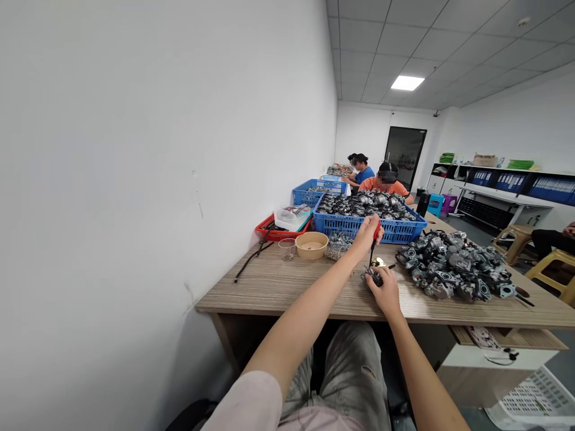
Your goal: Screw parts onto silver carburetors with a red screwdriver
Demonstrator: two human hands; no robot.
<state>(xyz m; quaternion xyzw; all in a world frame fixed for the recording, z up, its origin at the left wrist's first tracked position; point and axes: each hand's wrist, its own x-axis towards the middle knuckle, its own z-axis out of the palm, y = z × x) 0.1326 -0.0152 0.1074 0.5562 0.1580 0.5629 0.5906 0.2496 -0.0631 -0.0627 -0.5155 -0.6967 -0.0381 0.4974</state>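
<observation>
My left hand (366,234) is closed around the red handle of a screwdriver (372,250), raised above the table. Its dark shaft points down at a small grey metal carburetor (370,278). My right hand (386,292) grips that carburetor against the tabletop near the front edge, and its fingers hide part of it. Whether the screwdriver's tip sits in a screw is too small to tell. A shiny yellowish piece (378,262) lies just behind the carburetor. To the right is a big heap of similar carburetors (453,266).
Behind my hands stands a blue crate (371,229) full of carburetors, with another blue crate (302,195) farther back. Leftward are a tan bowl (311,252), a clear cup (287,250), a red tray (265,228) and a black hose (249,261). Co-workers (389,179) sit beyond.
</observation>
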